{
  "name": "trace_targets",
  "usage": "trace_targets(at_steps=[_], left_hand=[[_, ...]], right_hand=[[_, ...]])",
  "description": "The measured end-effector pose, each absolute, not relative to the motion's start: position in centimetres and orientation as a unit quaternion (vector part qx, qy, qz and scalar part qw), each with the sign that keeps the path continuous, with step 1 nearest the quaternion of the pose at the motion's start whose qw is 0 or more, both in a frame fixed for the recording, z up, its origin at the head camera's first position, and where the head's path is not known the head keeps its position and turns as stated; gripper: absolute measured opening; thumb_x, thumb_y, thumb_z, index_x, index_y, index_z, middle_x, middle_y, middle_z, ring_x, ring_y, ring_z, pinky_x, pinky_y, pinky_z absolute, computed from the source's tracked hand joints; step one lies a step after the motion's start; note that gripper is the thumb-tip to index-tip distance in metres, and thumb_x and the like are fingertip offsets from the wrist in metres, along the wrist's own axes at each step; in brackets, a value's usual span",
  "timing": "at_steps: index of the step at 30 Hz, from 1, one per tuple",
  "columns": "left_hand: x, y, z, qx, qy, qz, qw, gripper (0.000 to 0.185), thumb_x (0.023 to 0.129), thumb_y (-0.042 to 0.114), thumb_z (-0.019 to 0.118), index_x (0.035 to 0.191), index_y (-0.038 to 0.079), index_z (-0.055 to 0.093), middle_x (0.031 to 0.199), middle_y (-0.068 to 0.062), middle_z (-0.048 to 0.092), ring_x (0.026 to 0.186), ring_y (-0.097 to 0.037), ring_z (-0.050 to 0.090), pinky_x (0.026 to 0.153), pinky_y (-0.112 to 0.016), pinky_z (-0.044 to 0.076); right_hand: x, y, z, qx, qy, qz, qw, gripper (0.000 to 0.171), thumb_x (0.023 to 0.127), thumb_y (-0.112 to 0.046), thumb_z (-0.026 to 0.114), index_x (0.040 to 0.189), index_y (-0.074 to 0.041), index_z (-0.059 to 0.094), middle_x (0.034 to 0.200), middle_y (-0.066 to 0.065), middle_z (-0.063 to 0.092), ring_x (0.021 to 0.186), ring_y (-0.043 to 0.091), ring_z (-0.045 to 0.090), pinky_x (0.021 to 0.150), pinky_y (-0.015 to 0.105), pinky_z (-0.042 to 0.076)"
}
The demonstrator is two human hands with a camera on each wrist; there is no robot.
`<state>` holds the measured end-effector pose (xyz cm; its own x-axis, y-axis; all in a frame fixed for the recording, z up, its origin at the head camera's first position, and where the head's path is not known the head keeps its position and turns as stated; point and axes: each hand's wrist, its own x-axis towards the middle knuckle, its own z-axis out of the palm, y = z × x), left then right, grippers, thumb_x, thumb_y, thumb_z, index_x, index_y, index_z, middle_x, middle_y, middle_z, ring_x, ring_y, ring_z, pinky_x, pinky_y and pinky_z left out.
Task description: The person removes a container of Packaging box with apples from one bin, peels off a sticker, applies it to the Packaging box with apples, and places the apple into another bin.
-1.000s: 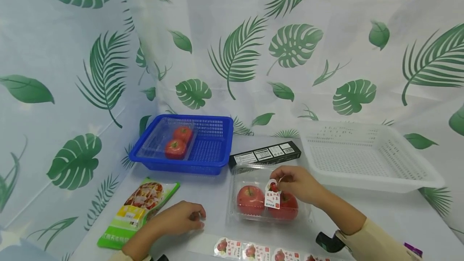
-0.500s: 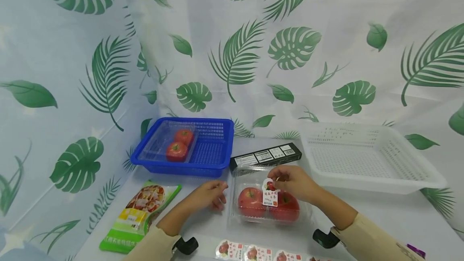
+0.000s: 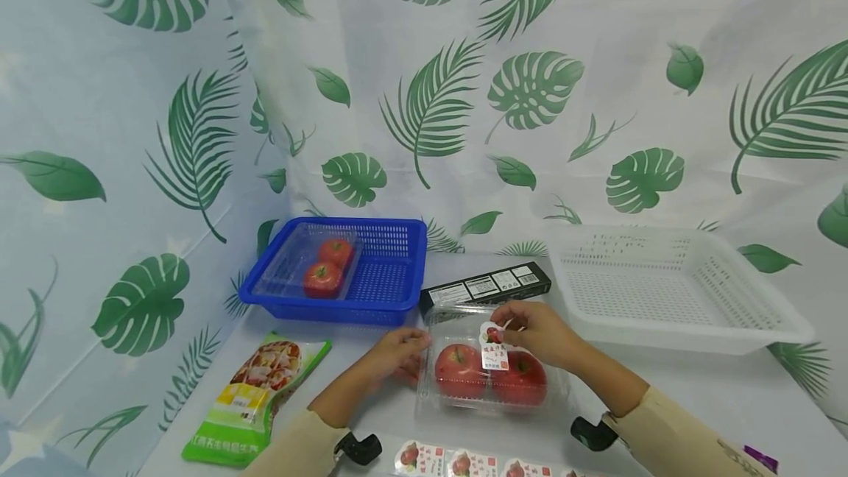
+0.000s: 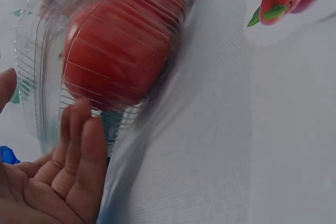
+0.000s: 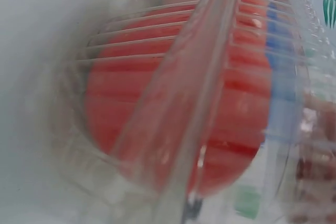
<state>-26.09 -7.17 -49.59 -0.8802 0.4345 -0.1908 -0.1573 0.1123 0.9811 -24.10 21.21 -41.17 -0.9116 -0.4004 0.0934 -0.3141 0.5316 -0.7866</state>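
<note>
With the clear apple box (image 3: 492, 377) at table centre, the right hand (image 3: 538, 333) pinches a label sticker (image 3: 493, 347) over its lid while the left hand's (image 3: 395, 353) straight fingers steady its 9 o'clock side; next, I judge, comes pressing it flat.

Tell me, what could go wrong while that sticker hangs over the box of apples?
The sticker, pinched in the right hand, dangles over the clear box; it might curl or land crooked on the ridged lid. The left hand only touches the box's side with straight fingers, so the light box could slide when pressed. A sleeve might also brush the sticker strip near the table edge.
</note>
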Motion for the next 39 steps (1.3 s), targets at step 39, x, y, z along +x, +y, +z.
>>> trace_targets(at_steps=[39], left_hand=[[-26.0, -7.5, -51.4, 0.103, 0.548, 0.791, 0.253, 0.05, 0.085, 0.012, 0.06, 0.13, 0.008, 0.037, 0.075, -0.001, 0.06, 0.055, -0.011, 0.056, 0.052, -0.026, 0.049]], right_hand=[[-24.3, 19.6, -41.5, -0.155, 0.93, -0.334, 0.009, 0.023, 0.077, -0.011, 0.069, 0.097, -0.022, 0.062, 0.079, -0.01, 0.057, 0.072, 0.009, 0.054, 0.06, 0.023, 0.048]])
